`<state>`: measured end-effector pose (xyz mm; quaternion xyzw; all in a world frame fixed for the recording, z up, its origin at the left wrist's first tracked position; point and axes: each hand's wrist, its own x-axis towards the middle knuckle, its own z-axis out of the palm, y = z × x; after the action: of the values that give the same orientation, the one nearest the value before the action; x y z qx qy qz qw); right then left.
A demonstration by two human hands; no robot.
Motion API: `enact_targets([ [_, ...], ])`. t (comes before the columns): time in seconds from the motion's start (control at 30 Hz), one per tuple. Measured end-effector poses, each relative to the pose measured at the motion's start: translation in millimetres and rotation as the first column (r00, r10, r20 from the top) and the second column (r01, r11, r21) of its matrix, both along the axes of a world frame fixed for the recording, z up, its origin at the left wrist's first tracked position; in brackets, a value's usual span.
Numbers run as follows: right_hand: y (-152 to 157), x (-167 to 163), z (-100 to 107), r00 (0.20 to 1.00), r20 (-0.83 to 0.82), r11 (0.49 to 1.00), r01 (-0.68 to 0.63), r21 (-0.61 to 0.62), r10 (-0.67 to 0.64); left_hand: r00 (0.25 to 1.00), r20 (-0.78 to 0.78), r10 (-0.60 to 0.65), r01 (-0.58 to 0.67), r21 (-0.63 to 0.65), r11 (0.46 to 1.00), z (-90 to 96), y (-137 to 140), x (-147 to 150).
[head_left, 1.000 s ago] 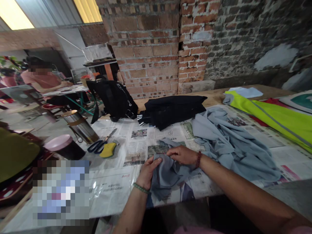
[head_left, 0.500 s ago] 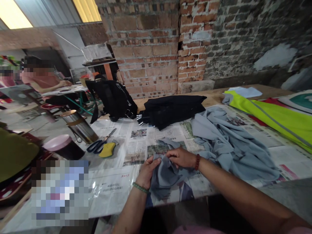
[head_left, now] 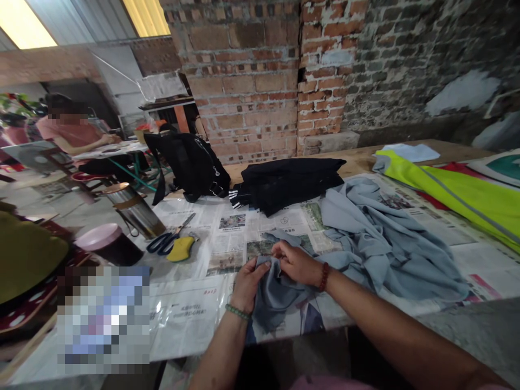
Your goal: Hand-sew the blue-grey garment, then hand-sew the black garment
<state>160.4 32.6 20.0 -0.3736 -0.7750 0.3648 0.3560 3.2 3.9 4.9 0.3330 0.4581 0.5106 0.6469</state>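
Grey cloth (head_left: 280,298) is bunched near the table's front edge. My left hand (head_left: 247,284), with a green bead bracelet at its wrist, is closed on the fabric, thumb on top. Just right of it, my right hand (head_left: 298,262) has its thumb and finger pinched together at the upper edge of the cloth. Whatever is between those fingertips is too small to make out. A larger heap of the same grey fabric (head_left: 390,244) spreads to the right and appears to run on from the held part.
Newspaper under plastic covers the table (head_left: 190,292). Leftward lie scissors (head_left: 164,244), a yellow sponge (head_left: 180,249), a lidded jar (head_left: 109,244) and a metal flask (head_left: 136,211). Behind are a black bag (head_left: 189,168), dark folded clothing (head_left: 288,184) and a bright yellow garment (head_left: 459,195). A person (head_left: 73,130) sits far left.
My right hand has shifted slightly left and up, its fingertips now nearer my left thumb. My left hand keeps its hold on the cloth. The view has moved a little.
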Motion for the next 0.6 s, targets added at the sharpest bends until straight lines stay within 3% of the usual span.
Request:
enact_targets([
  [0.13, -0.8, 8.8, 5.0, 0.982, -0.027, 0.955, 0.187, 0.228, -0.186, 1.0, 0.01, 0.01, -0.01, -0.012, 1.0, 1.7, -0.6, -1.4],
  [0.3, -19.9, 0.7, 6.9, 0.991, -0.044, 0.883, 0.129, 0.451, -0.123, 0.998, 0.065, 0.002, -0.001, -0.018, 1.0, 4.2, -0.4, -3.0],
  [0.4, -24.2, -9.2, -0.2, 0.988, -0.018, 0.868, 0.145, 0.475, -0.155, 0.995, 0.096, -0.011, 0.011, 0.007, 1.0, 5.6, -1.3, -2.5],
  [0.6, -19.3, -14.4, -8.9, 0.974, -0.122, 0.9, 0.223, 0.375, -0.19, 0.992, 0.124, -0.013, 0.015, -0.012, 1.0, 6.9, -2.7, -0.7],
])
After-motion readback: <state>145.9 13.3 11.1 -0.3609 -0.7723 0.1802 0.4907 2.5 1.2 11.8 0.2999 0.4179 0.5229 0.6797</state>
